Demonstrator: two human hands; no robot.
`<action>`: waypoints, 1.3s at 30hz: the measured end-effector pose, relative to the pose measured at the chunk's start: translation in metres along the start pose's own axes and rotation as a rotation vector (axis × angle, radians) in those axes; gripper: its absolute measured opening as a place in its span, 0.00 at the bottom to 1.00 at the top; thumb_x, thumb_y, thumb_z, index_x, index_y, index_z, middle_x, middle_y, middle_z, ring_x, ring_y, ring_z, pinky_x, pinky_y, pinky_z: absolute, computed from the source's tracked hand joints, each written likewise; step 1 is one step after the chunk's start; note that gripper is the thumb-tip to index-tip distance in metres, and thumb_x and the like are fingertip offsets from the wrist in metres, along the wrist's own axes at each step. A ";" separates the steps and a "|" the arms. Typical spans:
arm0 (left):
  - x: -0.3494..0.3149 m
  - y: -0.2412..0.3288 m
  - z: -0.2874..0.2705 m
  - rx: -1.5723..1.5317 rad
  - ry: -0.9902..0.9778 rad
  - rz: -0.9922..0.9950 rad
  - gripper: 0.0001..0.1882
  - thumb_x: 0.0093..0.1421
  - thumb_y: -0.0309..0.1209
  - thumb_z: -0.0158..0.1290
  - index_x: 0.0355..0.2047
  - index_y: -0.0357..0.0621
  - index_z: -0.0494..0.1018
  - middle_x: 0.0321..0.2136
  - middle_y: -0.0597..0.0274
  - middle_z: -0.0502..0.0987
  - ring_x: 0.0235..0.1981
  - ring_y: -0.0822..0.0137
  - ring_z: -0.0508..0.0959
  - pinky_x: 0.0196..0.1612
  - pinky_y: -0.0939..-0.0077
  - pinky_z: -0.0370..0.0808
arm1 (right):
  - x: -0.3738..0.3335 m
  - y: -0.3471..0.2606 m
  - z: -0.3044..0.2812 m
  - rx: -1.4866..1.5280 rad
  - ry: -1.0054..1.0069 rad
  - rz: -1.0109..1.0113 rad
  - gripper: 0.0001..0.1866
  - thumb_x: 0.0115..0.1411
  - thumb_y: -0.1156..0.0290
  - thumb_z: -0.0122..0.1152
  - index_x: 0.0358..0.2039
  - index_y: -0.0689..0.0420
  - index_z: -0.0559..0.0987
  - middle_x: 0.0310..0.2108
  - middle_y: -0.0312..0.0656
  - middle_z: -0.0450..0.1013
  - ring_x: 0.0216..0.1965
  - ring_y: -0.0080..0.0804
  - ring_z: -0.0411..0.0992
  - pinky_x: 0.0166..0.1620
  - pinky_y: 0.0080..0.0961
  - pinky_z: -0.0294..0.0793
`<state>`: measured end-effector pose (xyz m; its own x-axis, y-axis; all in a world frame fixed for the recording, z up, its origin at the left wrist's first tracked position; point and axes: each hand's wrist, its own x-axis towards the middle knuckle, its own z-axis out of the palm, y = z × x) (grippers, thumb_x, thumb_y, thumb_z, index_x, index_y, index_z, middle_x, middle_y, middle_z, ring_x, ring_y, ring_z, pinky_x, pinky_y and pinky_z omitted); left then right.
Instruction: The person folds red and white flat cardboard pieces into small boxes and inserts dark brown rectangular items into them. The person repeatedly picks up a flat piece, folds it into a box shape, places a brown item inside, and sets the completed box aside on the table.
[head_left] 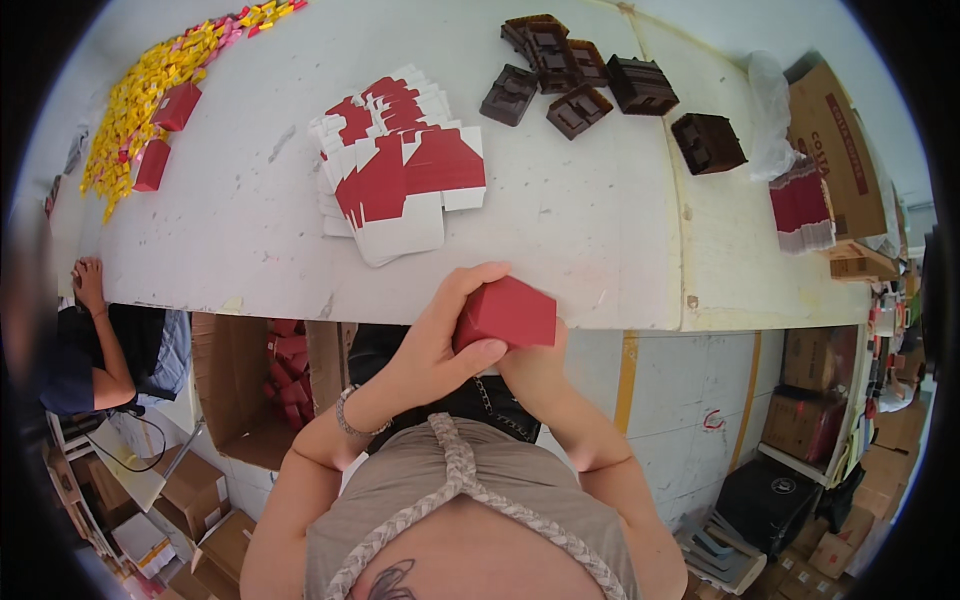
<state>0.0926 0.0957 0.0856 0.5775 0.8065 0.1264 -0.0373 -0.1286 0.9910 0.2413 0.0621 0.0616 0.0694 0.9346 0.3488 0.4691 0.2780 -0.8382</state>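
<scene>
— What have the hands got?
— I see the left hand (440,330) with fingers curled tight around a small red box (507,313), at the near edge of the white table (560,230). The right hand (535,362) is under the box, touching it; I cannot tell how its fingers sit.
— Anything beyond?
— Flat red-and-white box blanks (400,165) farther out, brown trays (575,80) far right.

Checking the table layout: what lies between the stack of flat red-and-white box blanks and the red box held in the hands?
In the head view, only bare white tabletop separates the flat box blanks from the red box.
</scene>
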 end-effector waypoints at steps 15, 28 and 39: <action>0.022 -0.066 -0.028 0.514 0.276 0.021 0.35 0.45 0.23 0.61 0.55 0.41 0.61 0.47 0.55 0.67 0.52 0.57 0.68 0.55 0.67 0.66 | 0.178 0.103 -0.106 -0.425 -0.208 0.055 0.10 0.56 0.76 0.54 0.40 0.57 0.74 0.33 0.48 0.75 0.39 0.42 0.74 0.43 0.33 0.71; 0.034 -0.073 -0.018 0.594 0.322 0.081 0.35 0.45 0.26 0.62 0.54 0.40 0.62 0.47 0.51 0.68 0.51 0.52 0.69 0.52 0.64 0.69 | 0.104 0.127 -0.090 -1.015 0.025 0.000 0.20 0.61 0.58 0.54 0.52 0.52 0.73 0.54 0.53 0.65 0.49 0.52 0.66 0.44 0.43 0.73; 0.031 -0.081 -0.022 0.491 0.341 0.025 0.42 0.43 0.29 0.67 0.58 0.40 0.59 0.50 0.50 0.69 0.51 0.51 0.70 0.53 0.65 0.69 | 0.072 0.001 -0.087 -0.732 -0.321 -0.583 0.16 0.46 0.80 0.61 0.37 0.50 0.80 0.54 0.45 0.68 0.56 0.37 0.66 0.56 0.33 0.61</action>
<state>0.0958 0.1438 0.0100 0.2838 0.9291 0.2370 0.3805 -0.3360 0.8616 0.3234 0.1105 0.1220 -0.5365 0.7411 0.4038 0.7904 0.6089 -0.0674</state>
